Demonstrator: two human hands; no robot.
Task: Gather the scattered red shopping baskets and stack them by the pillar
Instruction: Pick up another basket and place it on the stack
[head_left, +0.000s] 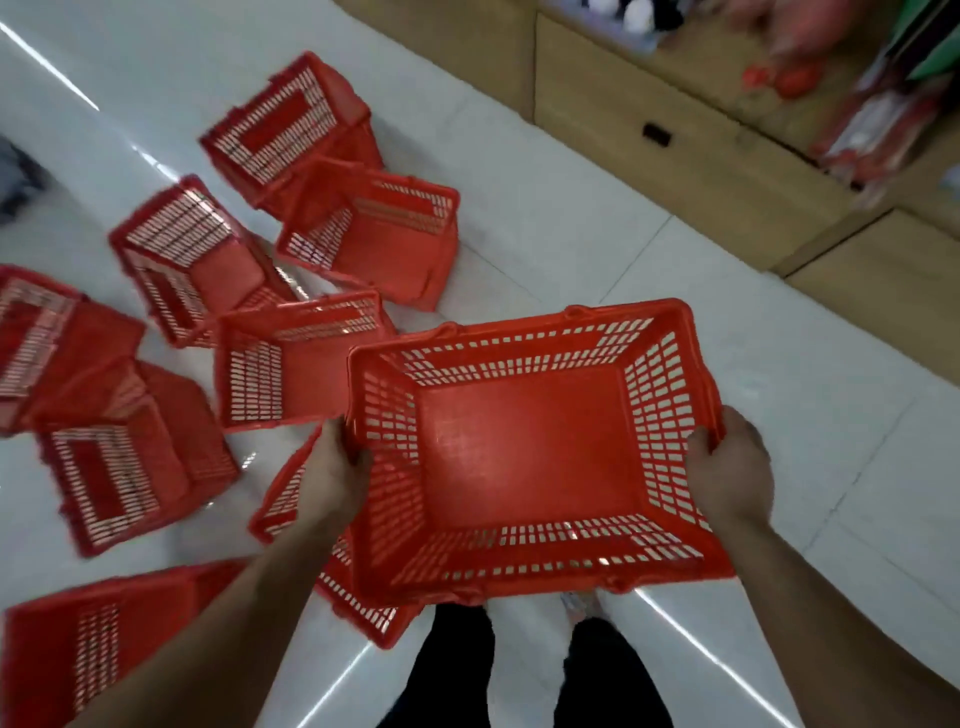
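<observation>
I hold a red shopping basket (530, 447) upright in the air in front of me, its open top facing me. My left hand (335, 467) grips its left rim and my right hand (730, 467) grips its right rim. Several other red baskets lie scattered on the white tiled floor to the left, tipped at odd angles: one at the far back (291, 130), one beside it (379, 234), one in the middle (291, 358), one at the left (124, 467) and one at the bottom left (104, 654). Another basket (363, 608) lies partly hidden under the held one. No pillar is in view.
Wooden display cabinets (675, 135) with drawers line the upper right, with blurred goods on top. My legs in dark trousers (524, 670) stand below the held basket. White glossy floor (810, 395) stretches to the right of the basket.
</observation>
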